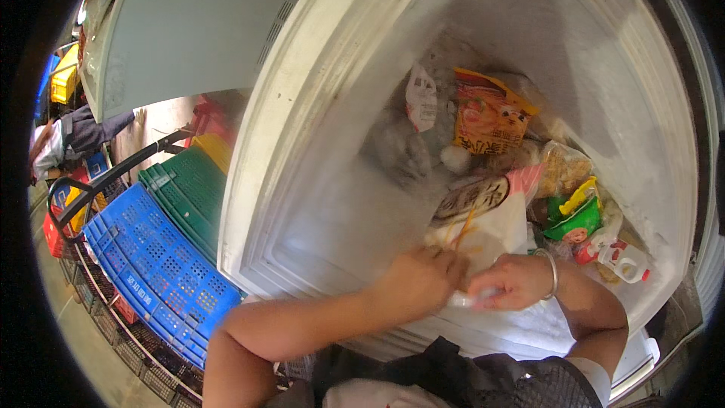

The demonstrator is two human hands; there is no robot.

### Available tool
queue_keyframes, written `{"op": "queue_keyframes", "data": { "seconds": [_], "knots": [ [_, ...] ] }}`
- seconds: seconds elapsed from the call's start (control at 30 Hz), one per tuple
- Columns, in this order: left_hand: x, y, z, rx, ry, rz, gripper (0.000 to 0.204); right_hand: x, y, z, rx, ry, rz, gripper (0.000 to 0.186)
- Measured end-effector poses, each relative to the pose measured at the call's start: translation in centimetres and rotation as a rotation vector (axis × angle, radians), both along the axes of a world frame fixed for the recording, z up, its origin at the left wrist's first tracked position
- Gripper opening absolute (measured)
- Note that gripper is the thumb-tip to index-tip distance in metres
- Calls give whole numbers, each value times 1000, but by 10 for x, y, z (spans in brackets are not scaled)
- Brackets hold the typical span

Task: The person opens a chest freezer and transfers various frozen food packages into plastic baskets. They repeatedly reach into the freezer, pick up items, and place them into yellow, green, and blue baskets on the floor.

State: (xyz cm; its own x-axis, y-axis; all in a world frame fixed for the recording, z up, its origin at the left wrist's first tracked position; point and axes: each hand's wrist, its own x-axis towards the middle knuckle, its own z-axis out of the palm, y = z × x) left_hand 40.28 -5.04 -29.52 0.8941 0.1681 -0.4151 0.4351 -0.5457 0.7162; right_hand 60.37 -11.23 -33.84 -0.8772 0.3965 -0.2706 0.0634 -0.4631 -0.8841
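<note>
My left hand [432, 278] and my right hand [517, 281], with a bangle on its wrist, meet over an open chest freezer [317, 204]. Both are closed on the near end of a white plastic bag [491, 228] with a dark oval label and a pink edge. A bit of clear plastic pokes out between the fingers; motion blurs the fingertips. Thin orange strands show on or above the bag just beyond my left hand; I cannot tell whether they are loose or printed.
Inside the freezer lie an orange food packet [491, 109], a green and yellow packet [578, 215] and a white jug with a red cap [628, 263]. Frost coats the walls. To the left stand a blue crate [162, 268], a green crate [189, 189] and another person [87, 136].
</note>
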Motion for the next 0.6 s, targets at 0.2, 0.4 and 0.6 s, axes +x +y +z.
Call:
{"op": "queue_keyframes", "data": {
  "seconds": [0.2,0.4,0.6],
  "knots": [
    [-15,-19,-3,-132,-337,-75,14,-4,123,-185,168,-974,-346,50],
    [-15,-9,-11,39,-151,37,11,-28,139,-351,219,-1504,-113,60],
    [-19,-16,-4,145,-44,42,11,-46,104,-337,254,-1490,-86,54]
  ]
}}
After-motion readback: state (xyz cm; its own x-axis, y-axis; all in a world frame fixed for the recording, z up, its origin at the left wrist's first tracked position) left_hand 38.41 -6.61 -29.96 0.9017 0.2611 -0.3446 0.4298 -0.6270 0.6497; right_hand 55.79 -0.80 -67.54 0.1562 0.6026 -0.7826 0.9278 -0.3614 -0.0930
